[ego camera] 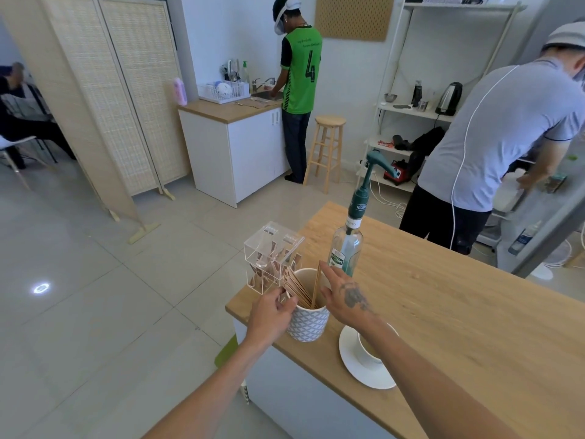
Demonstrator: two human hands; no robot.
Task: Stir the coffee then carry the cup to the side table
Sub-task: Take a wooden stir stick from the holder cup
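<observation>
Wooden stir sticks (299, 290) in diamond-patterned cylindrical holder (308, 324) between hands (273, 315) (345, 299)

Wooden counter (443, 296) with clear box (272, 255), patterned stick holder (308, 324), pump bottle (346, 248), white saucer (348, 358).

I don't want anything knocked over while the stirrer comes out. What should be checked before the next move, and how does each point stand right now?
1. Stirrer holder steadied: ok, the left hand grips its side.
2. One stirrer singled out: ok, the right hand pinches one standing apart from the bundle.
3. Coffee cup seated on its saucer: ok, upright on the counter.
4. Path to the cup: not ok, the right forearm lies over it; probably lift first.
5. Syrup bottle clear of the hand: cannot tell, it stands close behind the fingers.
6. Coffee level: cannot tell, mostly hidden.
</observation>
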